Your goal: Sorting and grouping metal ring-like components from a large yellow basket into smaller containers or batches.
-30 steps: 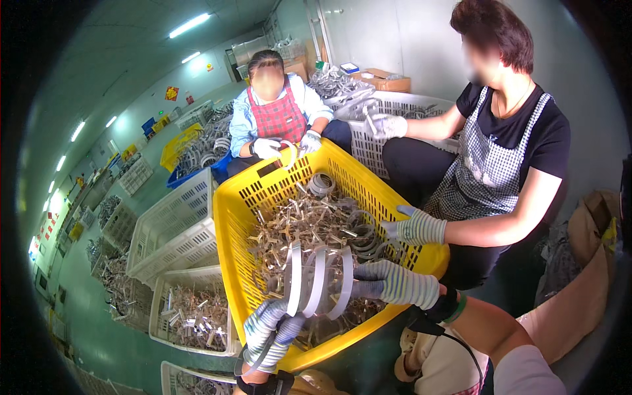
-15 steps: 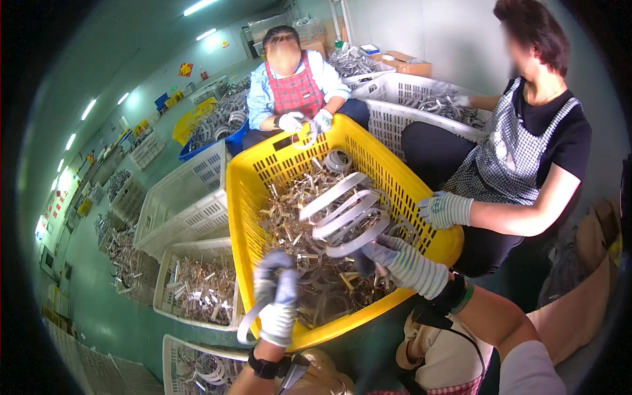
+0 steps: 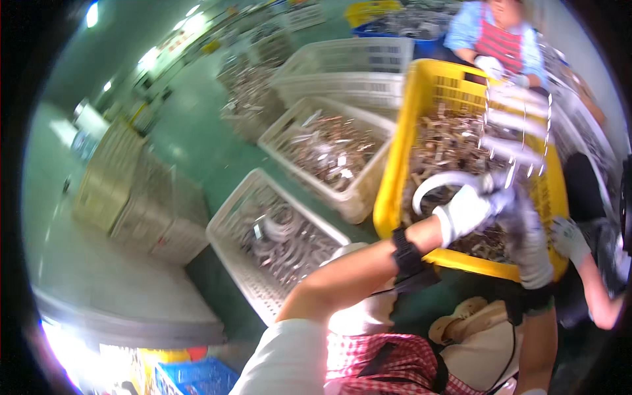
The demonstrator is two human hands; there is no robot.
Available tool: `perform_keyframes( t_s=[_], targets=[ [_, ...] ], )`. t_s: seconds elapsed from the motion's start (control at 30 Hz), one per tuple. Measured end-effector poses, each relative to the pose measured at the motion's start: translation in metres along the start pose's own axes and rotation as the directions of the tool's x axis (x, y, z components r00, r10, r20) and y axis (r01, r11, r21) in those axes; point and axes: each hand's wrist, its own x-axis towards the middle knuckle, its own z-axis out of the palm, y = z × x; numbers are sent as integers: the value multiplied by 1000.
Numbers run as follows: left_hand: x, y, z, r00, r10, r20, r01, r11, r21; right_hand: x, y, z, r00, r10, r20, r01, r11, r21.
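Over the yellow basket [image 3: 391, 197], my gloved left hand [image 3: 464, 214] is closed on a white curved strip [image 3: 442, 182], bent like an open ring. My gloved right hand [image 3: 523, 227] is beside it, smeared by motion, its fingers near the left hand's fingertips. Just beyond the right hand is a group of pale bent strips [image 3: 517, 123], blurred and streaked; the hand seems to grip their near end, but its fingers are hard to make out. Loose thin brown and silvery metal pieces [image 3: 447, 141] fill the basket beneath.
White crates with metal pieces [image 3: 332, 155] and grey rings [image 3: 280, 227] stand left of the basket. Behind them is another white crate [image 3: 342, 62]. A co-worker [image 3: 500, 39] sits at the far side; another person's gloved hand [image 3: 571, 240] is at the right.
The view has swung left, so the basket appears farther right. My left hand has come across to my right hand, bringing the curved strip over the basket.
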Motion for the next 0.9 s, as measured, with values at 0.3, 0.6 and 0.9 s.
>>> perform_keyframes(
  t_s=[0.3,0.6,0.9],
  targets=[
    [-159,51,-177,456,252,-853,-113,968,226,-40,9,-69,897,152,-415,-198,978,-70],
    [-445,-74,-254,25,-145,-989,429,895,-120,-32,18,-82,836,269,-478,-355,930,-97],
    [-453,-59,-202,91,-762,-642,940,-147,308,-20,30,-74,857,301,-420,-375,921,-105]
  ],
)
